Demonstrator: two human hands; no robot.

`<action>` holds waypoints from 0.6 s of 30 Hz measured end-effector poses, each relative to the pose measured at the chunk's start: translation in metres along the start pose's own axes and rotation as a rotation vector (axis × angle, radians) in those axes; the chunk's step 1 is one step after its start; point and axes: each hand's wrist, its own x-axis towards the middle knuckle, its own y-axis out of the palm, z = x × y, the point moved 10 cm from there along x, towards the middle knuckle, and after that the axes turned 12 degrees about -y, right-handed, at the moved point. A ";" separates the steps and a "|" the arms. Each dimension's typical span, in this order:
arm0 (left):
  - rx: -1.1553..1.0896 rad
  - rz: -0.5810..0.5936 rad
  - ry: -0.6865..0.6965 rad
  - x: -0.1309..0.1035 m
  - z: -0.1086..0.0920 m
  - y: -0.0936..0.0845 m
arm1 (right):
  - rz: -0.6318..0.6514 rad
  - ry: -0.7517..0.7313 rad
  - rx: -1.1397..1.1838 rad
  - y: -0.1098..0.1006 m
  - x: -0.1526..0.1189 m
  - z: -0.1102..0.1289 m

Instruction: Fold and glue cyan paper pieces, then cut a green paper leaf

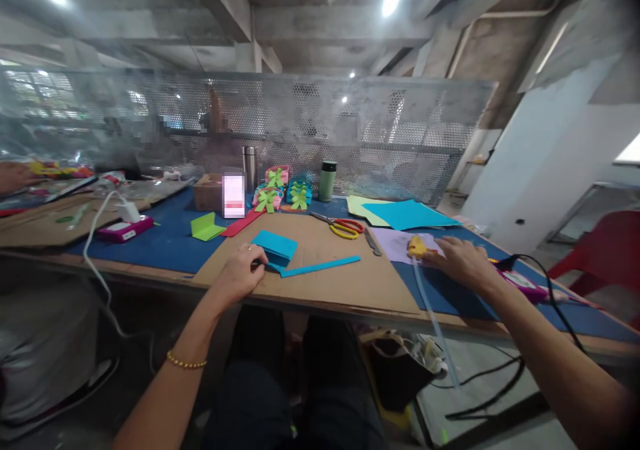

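My left hand [241,271] is closed at the near left edge of a folded blue paper piece [276,245], its fingertips pinching the paper. A narrow blue strip [323,266] runs to the right of that piece over the brown cardboard [345,290]. On the right, my right hand [457,258] reaches over purple paper [393,242], its fingers around the back of a yellow glue gun [419,247], from which a pale glue stick hangs over the table edge. Scissors with red and yellow handles [345,228] and a small knife [373,242] lie between the hands.
Behind the cardboard stand a brown box [207,193], a steel flask [249,170], a green bottle [327,182] and papercraft pieces [299,193]. Blue sheets [410,214] lie back right. A black cable [547,277] crosses the right side. Another person's hand [15,177] shows far left.
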 end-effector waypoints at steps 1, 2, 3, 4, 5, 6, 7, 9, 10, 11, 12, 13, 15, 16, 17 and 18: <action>-0.005 0.001 0.001 0.000 0.000 0.000 | -0.111 -0.066 -0.044 -0.023 0.000 0.021; -0.010 0.001 0.002 0.000 0.000 0.000 | -0.223 -0.149 -0.050 -0.046 -0.001 0.046; -0.017 0.002 0.001 0.000 0.000 0.000 | -0.319 -0.230 -0.005 -0.066 -0.002 0.073; -0.023 0.002 0.001 0.000 0.000 0.000 | -0.360 -0.351 0.065 -0.081 -0.002 0.105; -0.029 0.004 0.001 0.000 0.000 0.000 | -0.374 -0.480 0.146 -0.092 -0.001 0.139; -0.034 0.006 0.001 0.000 0.000 0.000 | -0.347 -0.613 0.234 -0.099 -0.001 0.172; -0.039 0.008 0.002 0.000 0.000 0.000 | -0.313 -0.714 0.323 -0.104 0.000 0.202; -0.043 0.014 0.001 0.000 -0.001 0.000 | -0.226 -0.784 0.450 -0.106 0.007 0.245; -0.045 0.017 -0.001 0.000 -0.001 0.000 | -0.189 -0.793 0.472 -0.104 0.012 0.260; -0.048 0.020 -0.003 0.001 -0.001 0.000 | -0.147 -0.790 0.480 -0.100 0.017 0.272; -0.050 0.023 -0.004 0.001 -0.001 0.000 | -0.106 -0.777 0.479 -0.095 0.022 0.281; -0.052 0.024 -0.005 0.001 -0.001 0.000 | -0.070 -0.761 0.474 -0.090 0.027 0.286; -0.054 0.025 -0.005 0.001 -0.001 0.000 | 0.008 -0.742 0.464 -0.079 0.034 0.292; -0.052 0.024 -0.004 0.000 -0.001 0.000 | 0.050 -0.744 0.460 -0.074 0.036 0.294; -0.047 0.023 -0.003 0.000 -0.001 0.000 | 0.094 -0.749 0.458 -0.070 0.038 0.295; -0.042 0.020 -0.003 0.000 -0.001 0.000 | 0.138 -0.746 0.457 -0.065 0.039 0.295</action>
